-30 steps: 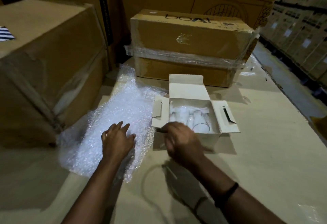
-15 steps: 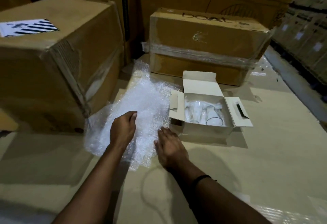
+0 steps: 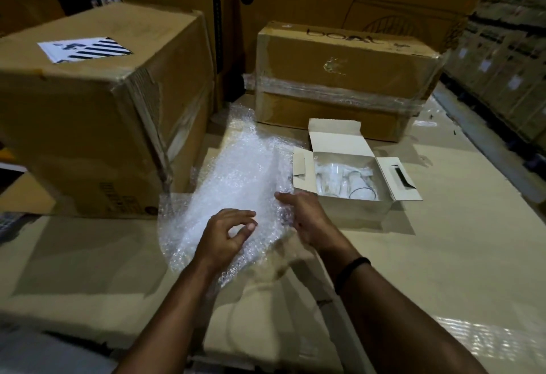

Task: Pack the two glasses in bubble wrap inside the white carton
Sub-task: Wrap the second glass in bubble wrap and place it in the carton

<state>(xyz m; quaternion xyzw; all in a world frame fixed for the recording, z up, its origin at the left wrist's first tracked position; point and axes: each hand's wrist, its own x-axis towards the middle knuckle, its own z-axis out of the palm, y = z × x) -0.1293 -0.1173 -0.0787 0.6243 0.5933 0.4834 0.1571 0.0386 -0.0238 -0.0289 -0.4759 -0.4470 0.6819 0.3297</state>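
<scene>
A sheet of bubble wrap (image 3: 236, 175) lies spread on the cardboard surface, left of the open white carton (image 3: 351, 211). Two clear glasses (image 3: 344, 180) lie inside the carton, one with its dark rim facing me. My left hand (image 3: 227, 237) rests on the near part of the wrap with its fingers curled, pinching the plastic. My right hand (image 3: 307, 217) grips the wrap's right edge, which is raised off the surface just beside the carton's left flap.
A large brown box (image 3: 97, 113) with a striped label stands at the left. A taped brown box (image 3: 345, 78) sits behind the carton, with taller cartons behind it. Stacked goods line the right side. Flat cardboard (image 3: 443, 255) covers the work surface.
My right hand left the carton's front and took hold of the wrap's right edge, lifting it. My left hand slid toward me on the wrap and its fingers curled.
</scene>
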